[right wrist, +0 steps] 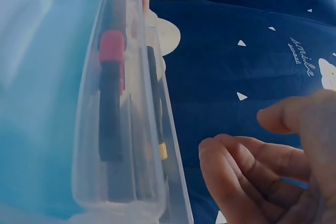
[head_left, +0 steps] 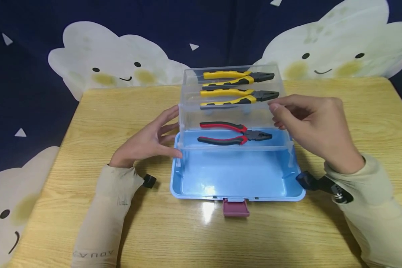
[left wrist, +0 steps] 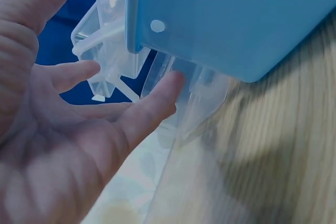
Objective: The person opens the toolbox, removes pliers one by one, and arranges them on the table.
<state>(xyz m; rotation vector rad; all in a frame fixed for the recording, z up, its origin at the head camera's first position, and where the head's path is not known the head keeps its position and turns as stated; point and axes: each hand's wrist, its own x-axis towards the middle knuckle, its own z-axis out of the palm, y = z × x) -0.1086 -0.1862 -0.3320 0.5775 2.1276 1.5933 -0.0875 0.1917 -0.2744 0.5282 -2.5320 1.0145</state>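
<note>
Read the dial from the middle of your light-blue, rectangular plastic box [head_left: 234,175], with twelve at the far edge of the wood-grain table [head_left: 127,108]. Your left hand [head_left: 150,137] is between nine and ten o'clock, fingers spread and gripping nothing, beside the box's rim and the tiered, clear plastic trays [head_left: 189,116]; whether its thumb touches, you cannot tell. Your right hand [head_left: 316,124] is at two o'clock, fingers loosely bent with a gap to the thumb, pinching nothing, just beside the trays and apart from them.

The trays stand raised toward twelve. In the nearest lies one pair of pliers with red-and-black handles [head_left: 249,134]. Beyond it, higher up, lie two pairs of pliers with yellow-and-black handles [head_left: 227,92], one behind the other. All three noses point to three o'clock.

At six o'clock, a purple plastic latch [head_left: 236,208] sticks out. A dark-blue cloth with white smiling clouds [head_left: 221,22] hangs at twelve.
</note>
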